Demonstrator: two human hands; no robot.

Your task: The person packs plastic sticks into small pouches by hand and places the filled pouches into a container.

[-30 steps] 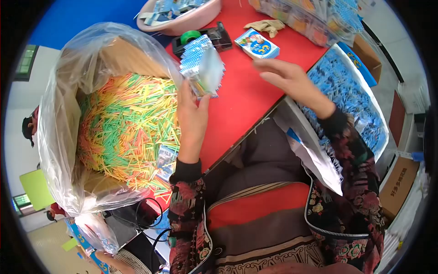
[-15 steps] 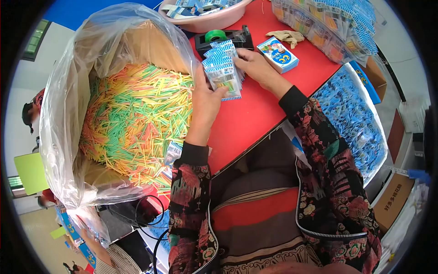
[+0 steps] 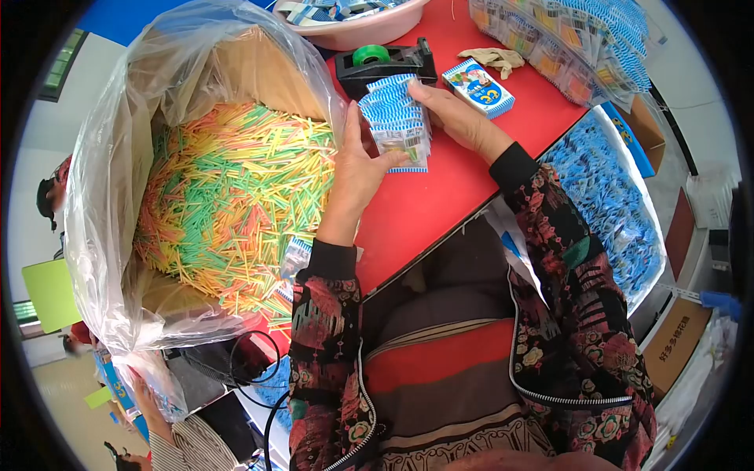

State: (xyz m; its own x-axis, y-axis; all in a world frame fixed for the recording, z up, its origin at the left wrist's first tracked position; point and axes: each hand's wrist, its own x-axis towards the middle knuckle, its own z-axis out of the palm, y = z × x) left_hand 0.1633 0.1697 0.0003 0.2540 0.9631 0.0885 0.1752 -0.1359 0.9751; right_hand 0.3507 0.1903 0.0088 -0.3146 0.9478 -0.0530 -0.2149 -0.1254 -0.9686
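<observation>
A fanned stack of small clear packets with blue-and-white striped tops is held between my two hands over the red table. My left hand grips the stack from its lower left, thumb across the front packet. At the upper right edge, my right hand pinches the packets with thumb and fingers. Just beyond the stack stands a black tape dispenser with a green roll. Right of my right hand lies a small blue-and-white box.
A plastic-lined carton of coloured sticks stands at left. Behind are a pink basin of packets and a clear bin of filled packets. A white tray of blue packets sits at right. A co-worker's arm shows lower left.
The packets in my hands have spread into a wider fan, showing more striped tops. Both hands have shifted slightly to the right.
</observation>
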